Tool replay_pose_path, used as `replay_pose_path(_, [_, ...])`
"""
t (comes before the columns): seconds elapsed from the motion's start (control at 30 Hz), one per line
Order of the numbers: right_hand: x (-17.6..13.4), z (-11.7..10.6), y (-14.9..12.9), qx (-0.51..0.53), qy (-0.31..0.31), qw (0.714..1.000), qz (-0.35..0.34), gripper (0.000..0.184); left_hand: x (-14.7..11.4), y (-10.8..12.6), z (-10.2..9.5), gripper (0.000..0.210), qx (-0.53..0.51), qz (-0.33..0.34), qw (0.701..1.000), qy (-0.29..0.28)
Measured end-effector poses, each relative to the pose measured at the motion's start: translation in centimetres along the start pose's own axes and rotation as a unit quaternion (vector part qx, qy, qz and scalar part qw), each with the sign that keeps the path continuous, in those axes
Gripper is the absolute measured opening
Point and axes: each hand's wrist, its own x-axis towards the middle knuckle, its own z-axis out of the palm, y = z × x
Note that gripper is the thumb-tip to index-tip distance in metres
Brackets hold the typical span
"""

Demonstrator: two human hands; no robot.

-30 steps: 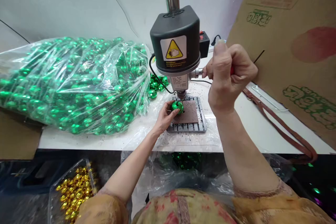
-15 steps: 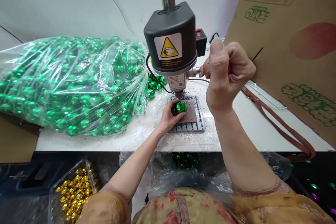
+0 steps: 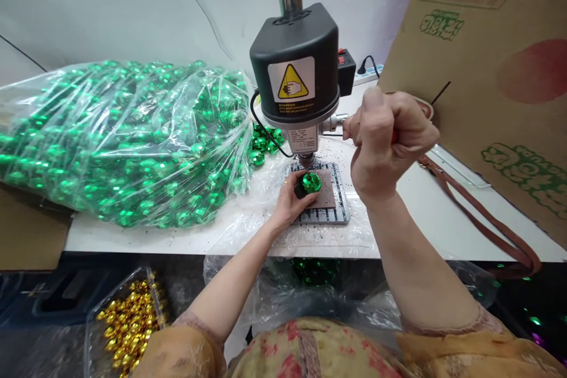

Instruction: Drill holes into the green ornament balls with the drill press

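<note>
In the head view, the left hand (image 3: 290,204) pinches a shiny green faceted bead (image 3: 310,182) between thumb and fingertips, holding it on the brown pad (image 3: 326,194) of the small black-headed bench drill (image 3: 296,71), directly under the drill's chuck. The right hand (image 3: 385,139) is closed in a fist round the drill's red-gripped feed lever (image 3: 339,124), beside the drill head and above the bead.

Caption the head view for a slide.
Left hand holds a green bauble under the drill press; right hand grips its lever.
</note>
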Motion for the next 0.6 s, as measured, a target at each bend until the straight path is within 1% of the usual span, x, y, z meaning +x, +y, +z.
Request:
replay_pose_path(0.23, [-1.3, -0.4, 0.7, 0.026, 0.017, 0.999, -0.024, 0.051, -0.1, -0.2, 0.0, 0.057, -0.003, 0.007, 1.0, -0.002])
replay_pose_path(0.37, [-1.5, -0.6, 0.9, 0.038, 0.011, 0.999, -0.033, 0.05, 0.0, -0.3, 0.0, 0.057, -0.007, 0.004, 1.0, -0.004])
replay_pose_path(0.6, [-2.0, -0.6, 1.3, 0.063, 0.032, 0.996, -0.053, 0.053, -0.1, -0.2, 0.0, 0.056, -0.007, 0.0, 1.0, -0.005])
